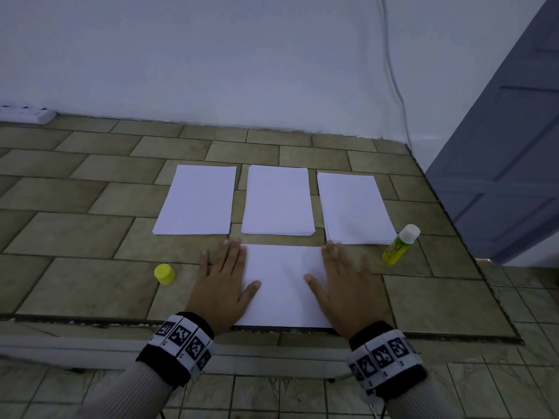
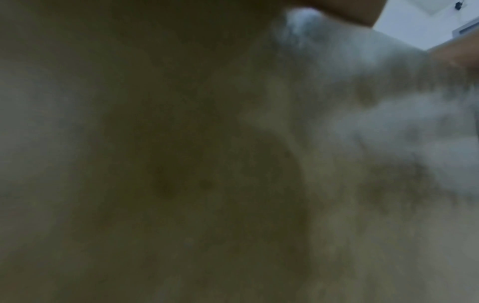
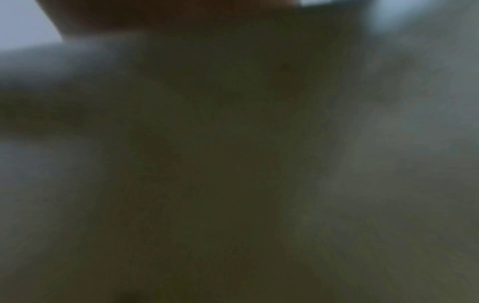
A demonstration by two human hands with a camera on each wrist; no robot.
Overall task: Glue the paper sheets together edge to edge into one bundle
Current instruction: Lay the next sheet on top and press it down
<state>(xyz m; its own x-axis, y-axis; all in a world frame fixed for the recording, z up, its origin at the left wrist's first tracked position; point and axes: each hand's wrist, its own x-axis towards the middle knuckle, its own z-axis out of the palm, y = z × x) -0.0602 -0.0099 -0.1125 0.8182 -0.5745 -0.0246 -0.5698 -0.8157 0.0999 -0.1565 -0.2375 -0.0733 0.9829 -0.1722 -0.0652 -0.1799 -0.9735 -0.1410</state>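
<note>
In the head view a white paper sheet [image 1: 282, 285] lies at the near edge of the tiled table [image 1: 90, 285]. My left hand [image 1: 225, 278] lies flat on its left edge and my right hand [image 1: 344, 282] lies flat on its right edge, fingers straight, thumbs on the paper. Beyond it lie three white paper stacks: left [image 1: 196, 201], middle [image 1: 277, 201], right [image 1: 354, 208]. An uncapped yellow glue stick [image 1: 399, 244] lies to the right. Its yellow cap [image 1: 165, 273] stands left of my left hand. Both wrist views are dark and blurred.
A white wall rises behind the table, with a white cable [image 1: 393, 71] hanging down it. A white power strip [image 1: 28, 114] sits at the far left. A grey-blue door [image 1: 508, 152] stands to the right. The table's front edge runs just under my wrists.
</note>
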